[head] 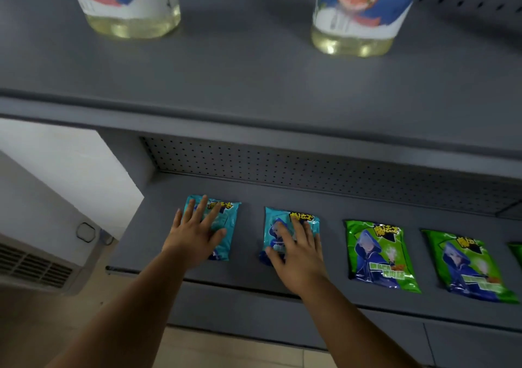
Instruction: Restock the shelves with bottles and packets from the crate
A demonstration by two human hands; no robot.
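Observation:
Two teal snack packets lie flat on the lower grey shelf [243,277]. My left hand [195,235] rests flat on the left teal packet [226,220] with fingers spread straight. My right hand [296,254] lies flat on the right teal packet [275,232], fingers straight. To the right lie two green packets, one [378,257] close by and another [469,266] further right. Two clear bottles with blue and pink labels stand on the upper shelf, one at the left [130,3] and one at the right [358,17]. The crate is out of view.
A sliver of a third green packet [515,254] shows at the right edge. A perforated back panel [310,167] closes the lower shelf. A white appliance with a vent [36,266] stands on the floor at the left. The upper shelf's front lip [254,119] overhangs.

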